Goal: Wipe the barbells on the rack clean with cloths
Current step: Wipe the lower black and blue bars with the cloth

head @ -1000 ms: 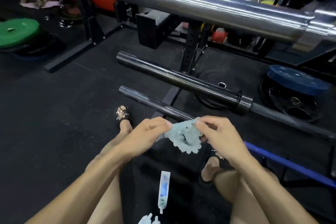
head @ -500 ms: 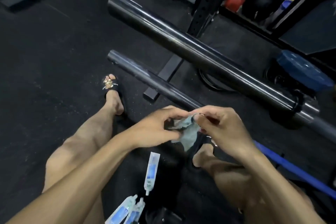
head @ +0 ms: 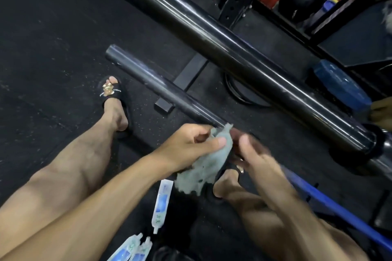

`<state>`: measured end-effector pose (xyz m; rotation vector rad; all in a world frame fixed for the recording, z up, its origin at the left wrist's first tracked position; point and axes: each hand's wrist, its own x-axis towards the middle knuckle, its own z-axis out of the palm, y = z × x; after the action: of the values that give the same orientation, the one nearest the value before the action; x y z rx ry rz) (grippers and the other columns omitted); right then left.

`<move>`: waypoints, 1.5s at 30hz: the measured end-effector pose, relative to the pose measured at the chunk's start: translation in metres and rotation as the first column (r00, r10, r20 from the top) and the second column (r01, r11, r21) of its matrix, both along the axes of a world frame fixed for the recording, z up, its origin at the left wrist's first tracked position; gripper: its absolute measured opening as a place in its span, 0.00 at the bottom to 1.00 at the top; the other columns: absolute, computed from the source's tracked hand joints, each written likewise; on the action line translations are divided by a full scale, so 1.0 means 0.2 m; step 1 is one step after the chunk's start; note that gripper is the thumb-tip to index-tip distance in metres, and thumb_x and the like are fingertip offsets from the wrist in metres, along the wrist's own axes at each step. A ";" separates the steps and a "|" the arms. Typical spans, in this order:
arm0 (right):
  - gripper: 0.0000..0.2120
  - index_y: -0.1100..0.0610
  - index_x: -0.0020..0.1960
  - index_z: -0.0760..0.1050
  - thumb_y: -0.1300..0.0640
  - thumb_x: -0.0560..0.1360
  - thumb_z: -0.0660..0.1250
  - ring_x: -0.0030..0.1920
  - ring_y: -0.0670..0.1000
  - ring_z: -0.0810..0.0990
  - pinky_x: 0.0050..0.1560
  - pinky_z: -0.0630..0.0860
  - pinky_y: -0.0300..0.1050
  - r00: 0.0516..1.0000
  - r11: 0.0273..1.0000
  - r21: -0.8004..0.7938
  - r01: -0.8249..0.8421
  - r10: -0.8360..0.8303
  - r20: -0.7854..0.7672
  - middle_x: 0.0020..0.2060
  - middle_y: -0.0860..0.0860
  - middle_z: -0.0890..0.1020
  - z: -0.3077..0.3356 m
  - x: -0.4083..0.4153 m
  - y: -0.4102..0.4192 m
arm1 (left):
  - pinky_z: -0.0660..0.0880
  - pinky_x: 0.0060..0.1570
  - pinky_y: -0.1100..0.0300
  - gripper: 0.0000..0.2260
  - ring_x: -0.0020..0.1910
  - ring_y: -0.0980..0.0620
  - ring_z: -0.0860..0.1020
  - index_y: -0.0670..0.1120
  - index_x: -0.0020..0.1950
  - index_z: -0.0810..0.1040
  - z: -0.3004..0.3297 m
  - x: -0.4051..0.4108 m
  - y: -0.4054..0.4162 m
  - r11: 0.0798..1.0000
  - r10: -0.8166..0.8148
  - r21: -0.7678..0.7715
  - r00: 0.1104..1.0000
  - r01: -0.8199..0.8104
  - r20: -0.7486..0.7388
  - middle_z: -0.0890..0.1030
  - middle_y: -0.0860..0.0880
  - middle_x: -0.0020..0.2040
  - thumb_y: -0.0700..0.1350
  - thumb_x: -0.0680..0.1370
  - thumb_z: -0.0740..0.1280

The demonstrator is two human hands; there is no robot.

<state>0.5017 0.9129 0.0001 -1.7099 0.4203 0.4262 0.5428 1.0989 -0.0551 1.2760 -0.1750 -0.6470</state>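
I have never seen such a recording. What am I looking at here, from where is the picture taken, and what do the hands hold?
There is no machine: a person works with bare hands, and the one camera sits on their head, looking down at arms, legs and a dark gym floor. The left hand grips a pale green cloth. The right hand is blurred beside the cloth, so I cannot tell whether it holds it. Beyond the hands two dark barbells run diagonally: a thinner near one and a thicker far one. On the floor between the legs lie small white and blue sachets. A blue weight plate lies at the right.
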 end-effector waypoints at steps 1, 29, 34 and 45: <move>0.25 0.41 0.61 0.80 0.29 0.69 0.71 0.56 0.66 0.83 0.62 0.71 0.78 0.996 0.998 0.004 -0.063 0.064 -0.069 0.53 0.54 0.87 -0.02 -0.02 0.00 | 0.73 0.47 0.56 0.06 0.44 0.50 0.79 0.48 0.48 0.85 -0.01 0.01 -0.01 0.998 0.052 -0.036 0.997 -0.054 -0.063 0.83 0.43 0.44 0.50 0.80 0.72; 0.15 0.56 0.50 0.84 0.49 0.68 0.78 0.49 0.61 0.85 0.56 0.79 0.58 0.980 0.976 -0.125 -0.180 0.166 -0.113 0.49 0.59 0.86 0.11 0.11 -0.10 | 0.78 0.54 0.52 0.05 0.46 0.54 0.81 0.43 0.52 0.83 -0.14 0.10 0.14 0.976 0.209 0.103 0.951 -0.190 -0.229 0.84 0.50 0.44 0.42 0.77 0.75; 0.15 0.49 0.55 0.84 0.51 0.70 0.79 0.50 0.58 0.86 0.58 0.79 0.60 0.919 0.901 -0.195 -0.388 0.361 -0.161 0.50 0.54 0.87 0.16 0.14 -0.09 | 0.77 0.57 0.58 0.13 0.52 0.55 0.80 0.57 0.54 0.81 -0.13 0.09 0.23 0.870 -0.143 0.475 0.990 0.135 -0.018 0.82 0.55 0.52 0.42 0.74 0.77; 0.14 0.51 0.56 0.84 0.61 0.72 0.78 0.45 0.44 0.86 0.47 0.81 0.42 0.810 0.685 -0.449 -0.574 0.557 -0.186 0.47 0.50 0.87 0.14 0.41 -0.05 | 0.74 0.43 0.63 0.03 0.40 0.58 0.80 0.50 0.52 0.81 -0.05 0.16 0.14 0.926 -0.254 0.326 0.953 0.192 0.162 0.83 0.57 0.41 0.43 0.81 0.68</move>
<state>0.5833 0.9029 0.0283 -2.3363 -0.0114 0.8595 0.5740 1.1276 -0.0644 1.6395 -0.4054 -0.7610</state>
